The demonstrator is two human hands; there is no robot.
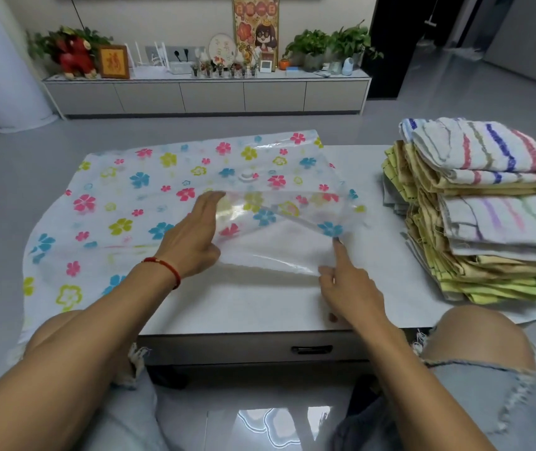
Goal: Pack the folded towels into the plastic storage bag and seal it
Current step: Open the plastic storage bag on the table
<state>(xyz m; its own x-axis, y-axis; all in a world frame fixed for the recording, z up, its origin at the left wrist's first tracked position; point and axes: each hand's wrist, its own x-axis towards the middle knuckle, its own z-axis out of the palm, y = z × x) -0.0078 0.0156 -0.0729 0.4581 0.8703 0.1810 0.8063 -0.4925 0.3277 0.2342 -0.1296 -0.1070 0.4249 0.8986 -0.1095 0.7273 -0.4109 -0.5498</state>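
Observation:
A clear plastic storage bag (136,190) printed with coloured flowers lies flat across the white table, a round white valve (246,175) near its middle. Its near right part is lifted into a loose flap (279,219). My left hand (191,237) lies flat on the bag beside that flap, fingers stretched out. My right hand (346,288) touches the flap's lower edge, index finger pointing up to its corner. A tall stack of folded towels (481,216), striped white ones over yellow ones, stands at the table's right end.
The low white table (260,310) has a drawer handle (311,349) at its front; my knees flank it. A long sideboard (208,96) with plants, frames and ornaments stands against the far wall. Grey floor surrounds the table.

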